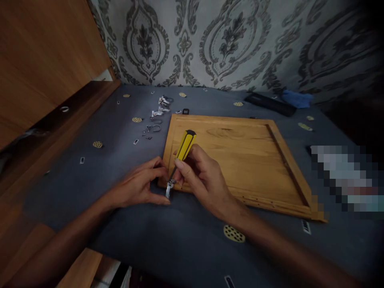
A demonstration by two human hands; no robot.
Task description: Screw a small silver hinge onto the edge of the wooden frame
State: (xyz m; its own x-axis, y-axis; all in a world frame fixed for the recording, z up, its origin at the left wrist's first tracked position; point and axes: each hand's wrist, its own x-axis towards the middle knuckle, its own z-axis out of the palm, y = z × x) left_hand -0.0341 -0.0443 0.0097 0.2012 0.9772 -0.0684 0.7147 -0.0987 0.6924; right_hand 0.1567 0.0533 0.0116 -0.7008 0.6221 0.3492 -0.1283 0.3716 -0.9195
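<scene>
The thumb and fingers of the person's right hand (207, 182) pinch a screwdriver (186, 146) low on its yellow-and-black handle. The shaft slants down to a small silver metal fitting (168, 191) at the near left corner of a framed wooden panel (228, 160). The left hand (136, 186) curves around the fitting from the other side, thumb spread away from forefinger: the thumb tip lies at the fitting's lower end, the fingers by the panel's edge. Whether they press tightly cannot be told, nor can any screw under the tip be made out.

The likeliest trouble is a slip. The tool leans, so a push off its axis could make the tip skid, scratching the wood or jabbing the left fingers just beside it. If the thumb's hold is light, the fitting could twist out of line as the tool turns. The panel lies flat on dark patterned cloth (120, 228), with no clamp in sight; a hard push could slide it or ruck the cloth.

Farther out, beyond the left hand, loose metal hardware (163, 102) and tiny dark screws (148, 138) lie on the cloth, left of the panel. Small and dark on dark fabric, the screws could easily be brushed away and lost.
</scene>
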